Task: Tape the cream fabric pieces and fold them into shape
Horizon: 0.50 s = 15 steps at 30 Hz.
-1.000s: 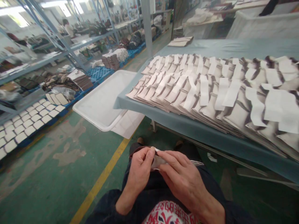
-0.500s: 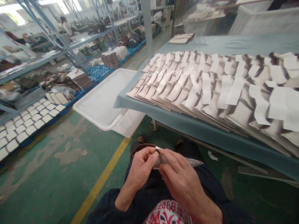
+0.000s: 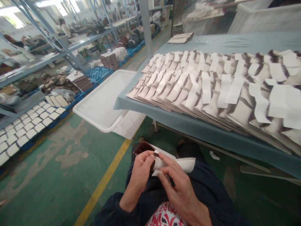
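A cream and dark-brown folded piece of sheet material (image 3: 187,164) lies across my lap, its maroon side showing at the far left end. My left hand (image 3: 141,171) pinches its edge between thumb and forefinger. Opposite, my right hand (image 3: 177,179) has its forefinger and thumb pressed at the same edge, close to my left fingertips. A small white strip (image 3: 155,173) pokes out between my hands, and another white tip shows above the fingertips. The exact grip is partly hidden by my fingers.
A blue-green covered table (image 3: 131,105) stands ahead to the right, bearing overlapping rows of cream pieces (image 3: 213,105) with white paper strips. Left of it is a white plastic tub (image 3: 101,103). Pallets with cream pads (image 3: 29,125) and shelving line the left side.
My right hand has drawn lower and its fingers have curled in. The held piece has turned, showing more of its cream face and a white strip between my hands.
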Available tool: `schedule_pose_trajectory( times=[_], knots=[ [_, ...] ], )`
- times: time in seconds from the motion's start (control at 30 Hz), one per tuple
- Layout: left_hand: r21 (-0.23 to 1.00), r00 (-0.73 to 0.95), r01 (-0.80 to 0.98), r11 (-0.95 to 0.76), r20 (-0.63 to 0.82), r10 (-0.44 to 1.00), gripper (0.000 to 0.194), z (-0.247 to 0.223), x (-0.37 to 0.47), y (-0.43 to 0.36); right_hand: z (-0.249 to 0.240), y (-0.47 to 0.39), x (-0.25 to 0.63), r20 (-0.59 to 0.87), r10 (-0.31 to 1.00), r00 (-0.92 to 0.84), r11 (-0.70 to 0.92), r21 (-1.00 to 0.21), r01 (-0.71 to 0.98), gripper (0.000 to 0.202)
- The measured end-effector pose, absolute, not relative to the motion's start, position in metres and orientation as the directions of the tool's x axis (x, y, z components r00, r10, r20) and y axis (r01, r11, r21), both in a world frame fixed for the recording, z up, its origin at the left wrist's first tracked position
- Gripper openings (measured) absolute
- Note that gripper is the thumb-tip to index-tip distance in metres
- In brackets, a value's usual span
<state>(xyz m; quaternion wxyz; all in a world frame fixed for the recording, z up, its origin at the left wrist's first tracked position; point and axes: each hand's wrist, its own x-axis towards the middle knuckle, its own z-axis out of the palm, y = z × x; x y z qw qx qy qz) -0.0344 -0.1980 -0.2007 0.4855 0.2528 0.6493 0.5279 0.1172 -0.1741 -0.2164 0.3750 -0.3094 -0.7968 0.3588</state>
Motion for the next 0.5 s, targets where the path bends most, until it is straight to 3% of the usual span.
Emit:
schedule_pose_trajectory(
  times=[0.23,0.43,0.5],
  knots=[
    [0.954,-0.407,-0.125,0.272,-0.299,0.863,0.029,-0.194,-0.037,-0.198,-0.214,-0.174,0.117,0.328,0.773,-0.543,0.471,-0.870,0.144,0.012],
    [0.946,-0.330,-0.147,0.290,-0.323,0.887,0.030,-0.194,-0.035,-0.198,-0.198,-0.151,0.125,-0.012,0.860,-0.510,0.042,-0.995,0.094,0.024],
    [0.947,-0.311,-0.151,0.285,-0.319,0.895,0.031,-0.193,-0.034,-0.196,-0.191,-0.138,0.129,-0.061,0.846,-0.530,-0.013,-0.996,0.093,0.029]
  ],
)
